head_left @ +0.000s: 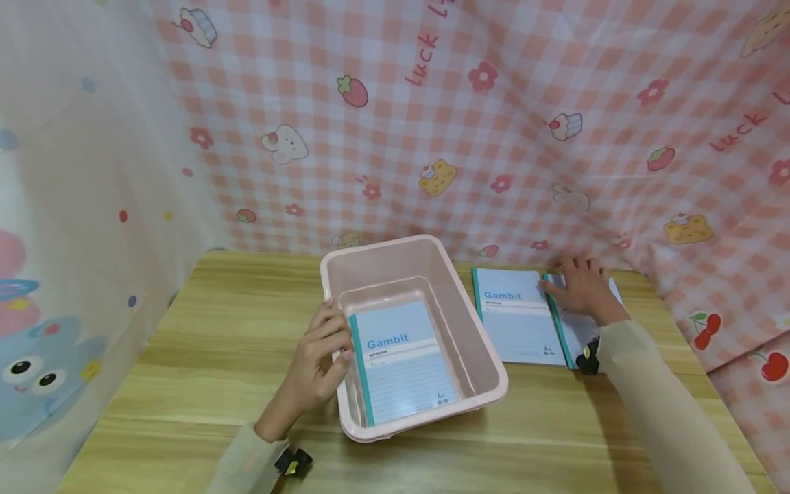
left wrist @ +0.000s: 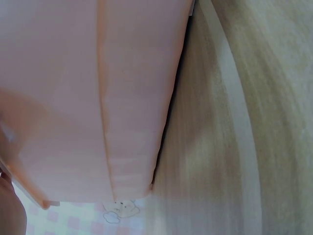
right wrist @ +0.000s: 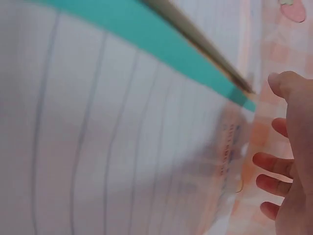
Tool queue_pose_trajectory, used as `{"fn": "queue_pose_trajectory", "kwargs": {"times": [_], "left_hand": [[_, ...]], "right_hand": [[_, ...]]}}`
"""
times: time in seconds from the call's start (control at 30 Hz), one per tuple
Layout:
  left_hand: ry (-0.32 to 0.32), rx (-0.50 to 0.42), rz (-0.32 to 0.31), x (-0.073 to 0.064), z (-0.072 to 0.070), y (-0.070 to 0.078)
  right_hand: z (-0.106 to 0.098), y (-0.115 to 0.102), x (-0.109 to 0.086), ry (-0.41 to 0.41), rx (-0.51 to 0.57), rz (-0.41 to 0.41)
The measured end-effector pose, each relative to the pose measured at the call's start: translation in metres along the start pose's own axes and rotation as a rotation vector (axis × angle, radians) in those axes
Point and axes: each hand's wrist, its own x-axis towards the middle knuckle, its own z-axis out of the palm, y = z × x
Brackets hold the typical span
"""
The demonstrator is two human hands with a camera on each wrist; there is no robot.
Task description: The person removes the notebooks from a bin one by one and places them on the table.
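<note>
A pale pink plastic basin (head_left: 422, 261) stands on the wooden table, turned slightly. Inside it lies a light blue Gambit notebook (head_left: 404, 374) with a teal spine. My left hand (head_left: 321, 353) grips the basin's left rim, fingers bent over the edge; in the left wrist view the basin's outer wall (left wrist: 139, 98) fills much of the picture. Two more notebooks lie to the right of the basin. The left one (head_left: 515, 329) has its cover in full view. Over the upper part of the other notebook (head_left: 574, 326), my right hand (head_left: 586, 288) is spread, partly hiding it.
A pink checked cloth (head_left: 395, 171) hangs behind the table's back edge, and a pale patterned cloth (head_left: 74, 192) hangs on the left. Bare wooden tabletop (head_left: 222, 329) shows left of the basin. Each sleeve cuff has a black strap.
</note>
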Motion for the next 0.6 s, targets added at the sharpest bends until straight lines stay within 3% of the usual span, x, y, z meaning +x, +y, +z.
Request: {"fn": "queue_pose_trajectory", "kwargs": {"times": [0.6], "left_hand": [[-0.002,-0.008,-0.018,-0.001,-0.002,0.001]], "right_hand": [[-0.021,-0.046,-0.019,0.022,0.023,-0.088]]}}
